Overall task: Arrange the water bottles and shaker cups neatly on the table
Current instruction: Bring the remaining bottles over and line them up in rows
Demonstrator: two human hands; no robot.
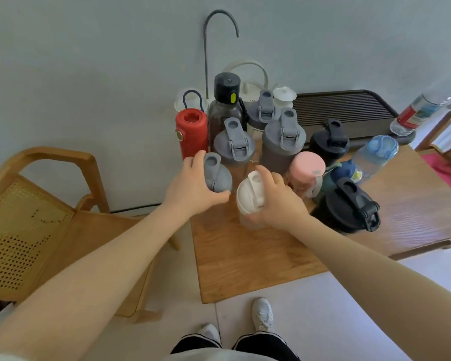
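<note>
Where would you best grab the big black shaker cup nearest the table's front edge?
Probably round the wide lid of the black shaker cup, from above and the front-right. It stands upright, with the green bottle crowding behind it, while that side faces bare table.

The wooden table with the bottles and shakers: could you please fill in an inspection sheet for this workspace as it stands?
Surface: wooden table, near part bare.
Job's things: red bottle, dark bottle, three grey-lidded shakers clustered at the back; pink-lidded bottle, blue-lidded bottle, two black-lidded shakers to the right.
Clutter: slatted tray, white kettle, plastic bottle with a red label, tilted.
Grippers: left hand grips a grey-lidded shaker; right hand grips a white-lidded shaker.
Cables: dark cable along the wall's foot.
Surroundings: wooden cane chair on the left, curved spout against the wall.
</note>
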